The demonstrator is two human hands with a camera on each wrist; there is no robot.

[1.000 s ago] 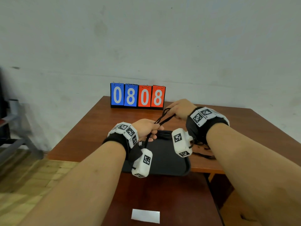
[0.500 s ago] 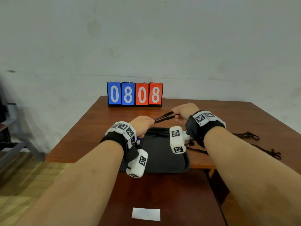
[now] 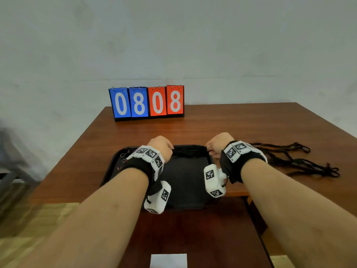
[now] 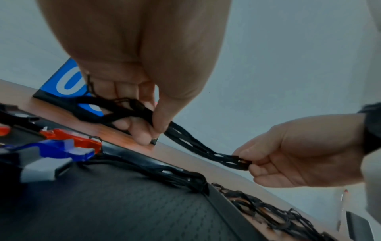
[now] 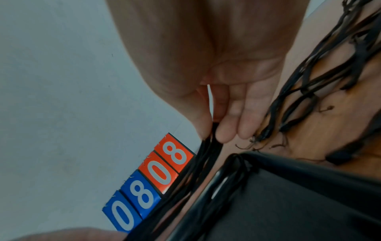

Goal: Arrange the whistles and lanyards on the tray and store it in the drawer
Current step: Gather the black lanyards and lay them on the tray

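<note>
A black tray lies on the wooden table in front of me. My left hand and right hand each pinch one end of a folded black lanyard bundle, stretched between them low over the tray's far edge. In the left wrist view a red whistle and a blue whistle lie at the tray's left side, and another lanyard bundle lies along the far rim. Several loose black lanyards lie on the table to the right of the tray.
A flip scoreboard reading 0808 stands at the table's far edge by the wall. A lower dark wooden surface with a white label sits close in front of me. The table edge drops off to the floor on the left.
Both hands have come down from above the tray to its far edge and moved apart, pulling the lanyard bundle straight between them.
</note>
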